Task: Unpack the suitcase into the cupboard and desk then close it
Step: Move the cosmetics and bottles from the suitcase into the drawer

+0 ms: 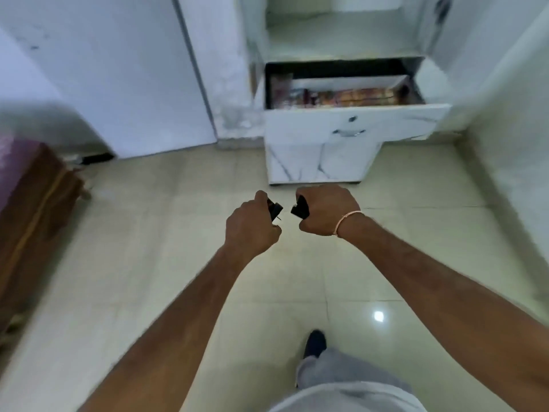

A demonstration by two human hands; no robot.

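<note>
My left hand (251, 227) grips a small black object (274, 210) and my right hand (325, 211) grips another small black object (300, 209). Both hands are held side by side over the floor, a short way in front of a white marble-patterned cupboard (320, 162). Its drawer (356, 117) is pulled open and holds several colourful items that are too blurred to name. An open shelf (341, 40) sits above the drawer. No suitcase is in view.
A white door (118, 75) stands at the left. A brown wooden piece of furniture (32, 209) with purple fabric is at the far left. The floor (178, 227) is glossy cream tile. My leg and dark shoe (315, 343) show below. A white wall (511, 144) runs along the right.
</note>
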